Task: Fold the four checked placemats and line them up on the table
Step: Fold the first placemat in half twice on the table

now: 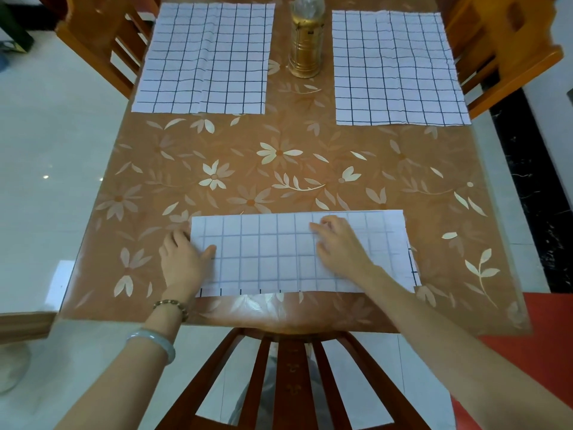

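Observation:
A checked placemat [266, 256] lies folded in half lengthwise near the table's front edge, its paler underside facing up. My left hand [183, 259] rests at the mat's left end with the thumb on the cloth. My right hand [338, 240] lies flat on the mat right of its middle, fingers spread. Two more checked placemats lie unfolded at the far side: one at the far left [204, 57], one at the far right [397, 69].
The table [279, 169] has a brown floral cover. A gold lantern-like bottle [305, 38] stands between the two far mats. Wooden chairs stand at the far left [102, 35], far right [502, 41] and right in front of me [291, 377].

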{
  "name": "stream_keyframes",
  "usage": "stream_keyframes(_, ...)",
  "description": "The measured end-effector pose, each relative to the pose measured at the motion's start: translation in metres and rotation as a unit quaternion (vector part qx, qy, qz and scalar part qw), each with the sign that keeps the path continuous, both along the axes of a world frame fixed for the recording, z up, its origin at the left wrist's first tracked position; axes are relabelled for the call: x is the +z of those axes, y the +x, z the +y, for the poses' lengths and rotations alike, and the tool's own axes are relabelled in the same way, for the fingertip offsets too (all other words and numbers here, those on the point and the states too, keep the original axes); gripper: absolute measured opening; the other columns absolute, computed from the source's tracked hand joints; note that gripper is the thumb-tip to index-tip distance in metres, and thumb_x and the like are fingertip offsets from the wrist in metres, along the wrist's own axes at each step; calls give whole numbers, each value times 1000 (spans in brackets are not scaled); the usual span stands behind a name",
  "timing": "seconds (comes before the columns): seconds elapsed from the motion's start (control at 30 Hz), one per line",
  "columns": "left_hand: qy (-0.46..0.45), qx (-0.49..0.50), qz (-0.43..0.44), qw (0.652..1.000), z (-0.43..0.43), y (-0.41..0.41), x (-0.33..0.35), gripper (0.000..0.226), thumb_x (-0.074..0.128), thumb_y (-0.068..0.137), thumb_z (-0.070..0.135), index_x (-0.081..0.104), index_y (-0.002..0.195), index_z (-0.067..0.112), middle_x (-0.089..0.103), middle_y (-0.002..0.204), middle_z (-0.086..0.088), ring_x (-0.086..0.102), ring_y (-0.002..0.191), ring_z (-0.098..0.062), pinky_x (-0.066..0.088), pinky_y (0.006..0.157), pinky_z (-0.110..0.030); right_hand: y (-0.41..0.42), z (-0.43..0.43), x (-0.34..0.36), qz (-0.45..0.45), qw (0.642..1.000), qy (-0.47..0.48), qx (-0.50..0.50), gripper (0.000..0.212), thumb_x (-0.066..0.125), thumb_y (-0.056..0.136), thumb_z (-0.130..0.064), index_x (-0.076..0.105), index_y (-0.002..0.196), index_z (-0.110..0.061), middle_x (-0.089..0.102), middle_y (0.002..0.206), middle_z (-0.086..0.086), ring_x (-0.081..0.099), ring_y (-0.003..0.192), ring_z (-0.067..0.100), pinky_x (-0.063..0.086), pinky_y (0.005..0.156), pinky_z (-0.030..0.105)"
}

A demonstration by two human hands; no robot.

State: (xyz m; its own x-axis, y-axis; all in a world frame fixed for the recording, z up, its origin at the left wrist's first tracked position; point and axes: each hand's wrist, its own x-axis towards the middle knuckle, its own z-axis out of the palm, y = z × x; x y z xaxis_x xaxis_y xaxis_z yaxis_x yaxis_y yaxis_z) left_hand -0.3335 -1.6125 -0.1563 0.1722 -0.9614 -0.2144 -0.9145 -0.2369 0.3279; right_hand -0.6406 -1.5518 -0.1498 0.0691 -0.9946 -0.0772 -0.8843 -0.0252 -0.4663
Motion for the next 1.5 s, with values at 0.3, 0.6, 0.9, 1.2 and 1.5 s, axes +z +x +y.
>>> stream_keyframes(0.3,70,89,95,989,-6,-9,12,52,72,82,27,41,113,-1,55,117,-22,54,105,-42,46,88,-49,23,4,-8,36,996,80,21,63,62,84,-36,43,140,-15,45,113,10,43,104,27,36,92,36)
stream_keyframes(0.6,52,42,156,985,-24,10,41,26,68,86,21,66,95,-3,65,87,-16,56,75,-28,41,63,-33,37,-11,-1,55,987,146,28,87,67,74,-50,27,146,-22,38,114,5,40,106,22,37,91,33)
stream_keyframes(0.9,-5,14,127,992,-42,40,100,25,70,84,24,66,88,0,66,85,-11,60,70,-25,46,59,-33,91,-33,-5,42,990,134,35,98,71,68,-53,22,147,-20,39,116,7,42,106,24,38,92,36)
stream_keyframes(1.2,-50,-84,127,987,-8,-13,151,28,68,85,22,53,67,7,50,61,0,46,58,-12,31,51,-22,95,-34,-4,-71,984,162,-4,91,74,75,-35,24,148,-18,39,124,9,40,114,24,35,102,35)
stream_keyframes(1.5,24,-207,261,943,44,-161,132,15,57,87,17,55,72,14,57,67,1,50,65,-17,32,52,-21,-12,11,37,-531,756,104,-368,25,54,91,-2,59,114,7,65,86,13,64,73,18,54,73,19)
